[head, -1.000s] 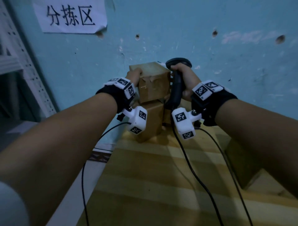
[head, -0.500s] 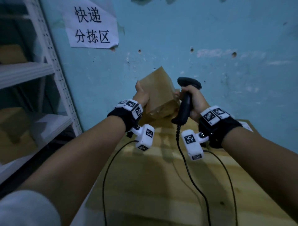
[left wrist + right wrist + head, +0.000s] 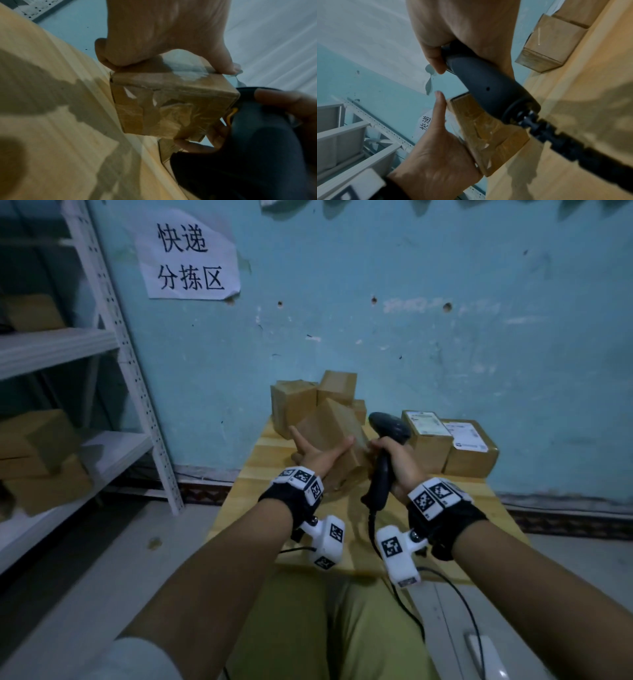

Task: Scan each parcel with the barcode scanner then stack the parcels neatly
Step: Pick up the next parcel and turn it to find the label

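My left hand [image 3: 320, 448] grips a small brown taped parcel [image 3: 334, 428], held tilted above the wooden table [image 3: 253, 484]. In the left wrist view the left hand [image 3: 163, 33] clamps the parcel [image 3: 171, 108] between thumb and curled fingers. My right hand [image 3: 394, 462] is wrapped round the handle of the black barcode scanner [image 3: 388, 424], just right of the parcel. Its fingers touch the parcel's lower corner. The right wrist view shows the right hand [image 3: 462, 27] on the scanner [image 3: 484, 81] beside the parcel [image 3: 488, 135]. The parcel's label is not visible.
Plain brown parcels [image 3: 296, 404] are piled against the blue wall at the table's back left. Two labelled parcels [image 3: 448, 445] stand at the back right. A white metal shelf rack [image 3: 130, 378] with boxes is on the left. The scanner cable [image 3: 452, 594] trails down to the right.
The parcel has come off the pile by the wall, tilted, and been drawn back toward me. The scanner has moved back with it, and my head has pulled away from the table.
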Available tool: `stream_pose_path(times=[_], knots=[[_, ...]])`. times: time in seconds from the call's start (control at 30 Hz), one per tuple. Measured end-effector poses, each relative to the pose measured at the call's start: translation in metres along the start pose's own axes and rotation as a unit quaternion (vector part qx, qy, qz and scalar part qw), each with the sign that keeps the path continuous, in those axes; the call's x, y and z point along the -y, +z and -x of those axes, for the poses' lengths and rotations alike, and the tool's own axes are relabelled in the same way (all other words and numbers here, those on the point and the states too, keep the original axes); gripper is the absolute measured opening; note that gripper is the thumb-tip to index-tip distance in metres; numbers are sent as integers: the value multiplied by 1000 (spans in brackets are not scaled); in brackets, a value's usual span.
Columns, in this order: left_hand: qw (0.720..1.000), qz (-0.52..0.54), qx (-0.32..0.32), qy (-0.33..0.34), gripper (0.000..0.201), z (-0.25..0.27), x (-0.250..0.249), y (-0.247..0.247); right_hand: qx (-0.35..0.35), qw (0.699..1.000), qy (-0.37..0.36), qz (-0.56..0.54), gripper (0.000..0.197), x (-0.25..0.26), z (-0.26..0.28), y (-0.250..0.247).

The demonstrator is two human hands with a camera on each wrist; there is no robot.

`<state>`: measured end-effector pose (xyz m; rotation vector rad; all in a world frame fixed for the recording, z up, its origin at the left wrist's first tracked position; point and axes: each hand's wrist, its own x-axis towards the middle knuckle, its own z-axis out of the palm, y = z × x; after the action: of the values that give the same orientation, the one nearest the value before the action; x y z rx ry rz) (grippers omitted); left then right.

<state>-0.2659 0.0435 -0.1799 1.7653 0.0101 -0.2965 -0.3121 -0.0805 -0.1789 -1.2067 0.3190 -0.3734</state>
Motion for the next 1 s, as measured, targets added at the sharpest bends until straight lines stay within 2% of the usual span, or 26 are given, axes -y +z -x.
stream_pose_path(times=[0.2,0.33,0.47,0.7,0.9,1.0], knots=[[999,-12,21,-25,123,5,15,4,-8,1000,3,9,7,-16,19,-9],[999,-17,21,24,121,2,18,-2,-13,1000,6,0,7,-12,26,-16],[997,-40,18,69,130,-1,19,-7,-24,1000,9,3,3,-7,21,-17],[981,-45,66,177,142,-5,37,-15,-1,998,64,-5,14,-19,6,-21],[981,-16,70,179,139,-10,48,-21,0,998,65,4,15,-26,4,-21],[986,33,71,148,132,-16,48,-25,-6,998,66,-14,10,-28,-2,-21]])
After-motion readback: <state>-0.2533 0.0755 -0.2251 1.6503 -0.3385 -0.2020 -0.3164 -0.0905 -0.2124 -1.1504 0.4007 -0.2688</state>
